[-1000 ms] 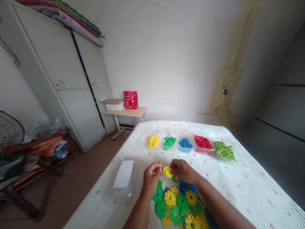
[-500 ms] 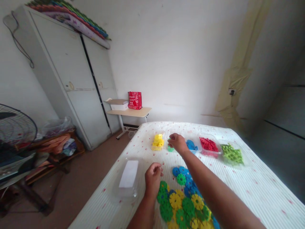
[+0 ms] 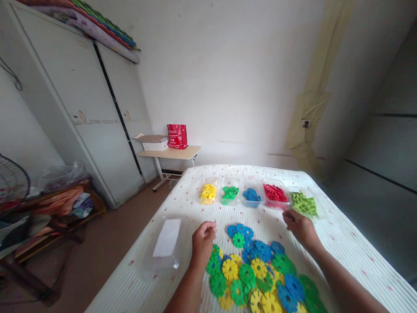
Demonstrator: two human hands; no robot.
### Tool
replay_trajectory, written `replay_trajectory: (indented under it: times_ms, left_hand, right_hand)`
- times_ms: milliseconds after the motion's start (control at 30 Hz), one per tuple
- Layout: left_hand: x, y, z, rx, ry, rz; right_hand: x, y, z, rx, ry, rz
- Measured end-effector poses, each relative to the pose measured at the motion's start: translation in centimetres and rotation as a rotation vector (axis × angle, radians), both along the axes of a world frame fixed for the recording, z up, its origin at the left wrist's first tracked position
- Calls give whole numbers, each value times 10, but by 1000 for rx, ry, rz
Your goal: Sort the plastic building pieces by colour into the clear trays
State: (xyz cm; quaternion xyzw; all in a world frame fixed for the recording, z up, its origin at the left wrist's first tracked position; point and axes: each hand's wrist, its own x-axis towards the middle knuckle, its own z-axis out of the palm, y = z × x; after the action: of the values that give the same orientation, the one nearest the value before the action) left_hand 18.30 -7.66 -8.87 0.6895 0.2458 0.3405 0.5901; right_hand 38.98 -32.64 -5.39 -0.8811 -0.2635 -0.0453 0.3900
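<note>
My left hand (image 3: 203, 240) is beside the left edge of a loose pile of flower-shaped plastic discs, fingers curled in; whatever may be in them is hidden. Green (image 3: 246, 274), yellow (image 3: 230, 269) and blue discs (image 3: 261, 249) make up the pile, many overlapping. To the right, my right hand (image 3: 301, 227) hovers over the cloth, fingers loosely bent and apart, with nothing visible in them. It is just in front of the boxes of red pieces (image 3: 275, 193) and light green pieces (image 3: 303, 203).
Other clear boxes in that row hold yellow pieces (image 3: 208, 192), green pieces (image 3: 230, 193) and blue pieces (image 3: 251, 194). A clear plastic box with a white label (image 3: 167, 238) lies left on the striped tablecloth (image 3: 355, 256). Behind is a small table (image 3: 182, 153) with a red bag (image 3: 177, 136).
My right hand has moved from above the green-piece box to the right and nearer me, uncovering the green and blue boxes. My left hand stays by the pile. The view has shifted slightly right.
</note>
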Motion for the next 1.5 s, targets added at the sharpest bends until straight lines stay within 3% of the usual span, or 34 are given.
replay_trajectory:
  times_ms: [100,233,433,600,800,933,1067,1200,1367,1433,1500]
  left_hand:
    - [-1,-5,4,100,43,-38]
    - [0,-14,6,367,104,-134]
    - [9,-25,8,679,333,-178]
    - [18,-32,13,835,569,-147]
    - [22,-34,16,855,597,-138]
    - [20,-34,16,813,554,-139]
    - [18,-32,15,756,514,-124]
    - [17,-31,13,689,473,-129]
    - [17,-28,6,625,431,-107]
    - [18,-27,2,617,403,-101]
    - [18,-25,-1,606,385,-103]
  right_hand:
    - [6,-28,-16,-69,-47,-104]
    - [7,-32,-25,-120,-47,-133]
    - [1,-23,-23,-275,-115,-88]
    - [-9,-15,-14,-318,-106,-18]
    - [-35,37,4,-342,-62,234]
    - [-54,77,9,-386,-58,301]
    - [-62,97,5,-424,-74,390]
    - [-49,95,-2,-227,86,379]
    - [-26,79,-5,174,554,319]
    - [-23,75,-5,214,634,364]
    - [-26,75,-6,137,598,388]
